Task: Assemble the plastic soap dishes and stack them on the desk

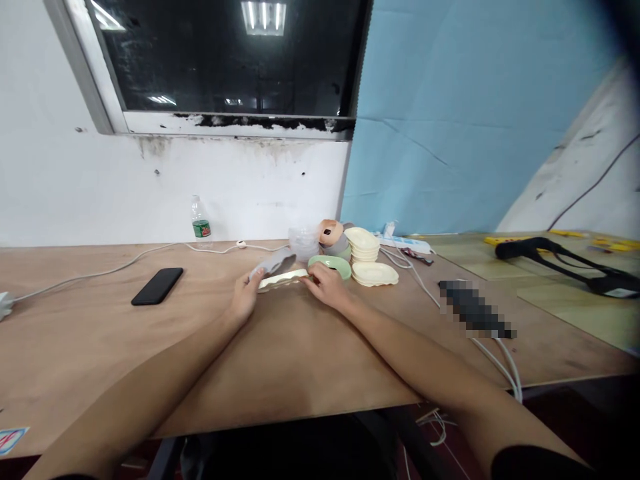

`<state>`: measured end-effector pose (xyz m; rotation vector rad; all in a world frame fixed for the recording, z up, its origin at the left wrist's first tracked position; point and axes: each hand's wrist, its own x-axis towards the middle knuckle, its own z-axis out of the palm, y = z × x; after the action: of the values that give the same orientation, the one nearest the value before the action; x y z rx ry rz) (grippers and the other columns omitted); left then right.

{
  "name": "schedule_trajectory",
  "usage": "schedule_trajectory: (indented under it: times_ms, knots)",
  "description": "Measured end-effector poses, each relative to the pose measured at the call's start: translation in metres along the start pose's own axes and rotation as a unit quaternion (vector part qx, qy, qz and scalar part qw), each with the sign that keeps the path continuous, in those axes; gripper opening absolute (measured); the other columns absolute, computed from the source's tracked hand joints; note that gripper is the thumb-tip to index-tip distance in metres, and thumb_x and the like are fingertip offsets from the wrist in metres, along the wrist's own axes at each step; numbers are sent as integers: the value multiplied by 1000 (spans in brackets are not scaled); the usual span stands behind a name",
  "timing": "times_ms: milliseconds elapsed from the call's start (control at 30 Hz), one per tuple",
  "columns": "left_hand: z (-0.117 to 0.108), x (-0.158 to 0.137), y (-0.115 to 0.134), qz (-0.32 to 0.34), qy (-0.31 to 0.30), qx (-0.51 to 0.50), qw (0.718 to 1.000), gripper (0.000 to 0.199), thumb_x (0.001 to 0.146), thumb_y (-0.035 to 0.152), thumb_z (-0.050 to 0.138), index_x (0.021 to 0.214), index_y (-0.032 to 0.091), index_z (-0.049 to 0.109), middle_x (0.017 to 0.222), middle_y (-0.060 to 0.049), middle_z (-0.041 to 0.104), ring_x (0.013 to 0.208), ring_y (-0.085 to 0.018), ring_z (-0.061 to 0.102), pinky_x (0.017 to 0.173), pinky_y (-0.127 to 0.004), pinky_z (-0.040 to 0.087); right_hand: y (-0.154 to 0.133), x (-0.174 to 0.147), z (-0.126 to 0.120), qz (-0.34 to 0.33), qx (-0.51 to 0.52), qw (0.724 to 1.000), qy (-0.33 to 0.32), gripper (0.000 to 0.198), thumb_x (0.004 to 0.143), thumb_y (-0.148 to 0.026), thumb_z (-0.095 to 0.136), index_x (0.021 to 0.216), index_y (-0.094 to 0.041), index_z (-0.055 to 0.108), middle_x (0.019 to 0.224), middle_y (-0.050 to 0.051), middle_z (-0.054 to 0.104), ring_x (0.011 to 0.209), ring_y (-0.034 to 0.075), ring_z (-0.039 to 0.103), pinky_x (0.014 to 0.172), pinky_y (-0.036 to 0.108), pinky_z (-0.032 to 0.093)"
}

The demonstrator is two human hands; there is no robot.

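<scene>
I see the left hand (245,295) holding a grey piece (278,261) and the left end of a cream piece (283,280); the right hand (327,287) grips its right end. Just beyond I have a green dish (341,267), stacked cream dishes (365,248) to its right. Left lies a black phone (157,287); a bottle (201,223) stands far.

Left of the cream stack (365,247), the right grip (327,285) covers one end of the pale piece (283,279) and part of the green dish (343,267), while the clear containers (303,243) are too blurred to count. Right of the stack, pixels mask a dark object (473,308) and the view's edge cuts a black frame (606,281).
</scene>
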<state>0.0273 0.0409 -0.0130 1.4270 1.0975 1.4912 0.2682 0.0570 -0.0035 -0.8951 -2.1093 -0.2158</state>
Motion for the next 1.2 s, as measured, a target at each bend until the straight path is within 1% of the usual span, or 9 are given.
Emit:
schedule_trajectory:
  times_ms: [100,233,333,433,567,667,800,1033,1200]
  knots:
    - [-6,11,-7,1,62,-10,998,58,75,69,56,81,13,68,74,-4,66,74,-19,62,61,-26,46,-3,2,-16,-28,30,999,-13,16,90,-32,49,78,-23,54,90,6,66,78,17,60,70,30,47]
    - [-12,19,-11,-16,78,23,997,59,74,71,57,83,14,67,77,-5,65,72,-19,61,57,-26,46,18,8,-55,66,25,988,138,20,85,-37,54,72,-22,50,95,9,66,83,20,62,71,32,49]
    - [-14,20,-12,16,57,81,995,55,77,67,55,89,14,68,85,-6,67,81,-21,62,64,-28,49,56,7,-92,230,42,922,309,24,82,-45,55,83,-22,51,70,2,57,60,16,57,55,30,47]
    - [-13,18,-13,71,34,150,986,46,80,60,55,91,17,68,100,-8,67,98,-24,61,81,-34,50,100,-4,-125,317,131,860,377,39,77,-45,60,107,-23,48,67,-4,52,42,10,45,42,25,38]
    - [-11,13,-15,129,7,216,968,37,81,54,56,89,20,68,112,-8,63,109,-24,58,99,-39,44,138,-35,-155,390,266,831,293,46,64,-38,72,103,-23,53,67,-5,55,37,8,41,36,24,32]
    - [-10,10,-15,151,-12,236,960,35,81,51,58,91,20,68,116,-9,60,111,-24,58,100,-38,44,147,-57,-166,415,310,827,218,48,56,-33,79,98,-22,58,69,-4,59,42,9,47,41,25,39]
    - [-11,8,-14,166,-41,254,952,33,81,51,59,93,21,68,116,-9,60,114,-24,57,102,-39,43,146,-71,-167,448,323,822,136,40,62,-53,75,80,-19,62,66,1,61,54,16,57,53,33,51]
    - [-10,7,-15,188,-56,257,946,34,82,51,60,95,21,68,116,-8,60,114,-25,57,100,-40,45,149,-74,-145,374,81,923,40,33,62,-50,76,71,-20,67,77,3,67,67,17,55,64,32,48]
    - [-9,5,-12,189,-77,265,942,36,80,52,62,96,20,68,117,-9,59,114,-25,58,100,-39,45,161,-79,-129,314,-27,949,16,30,63,-38,75,85,-18,71,111,11,67,95,24,61,85,39,47]
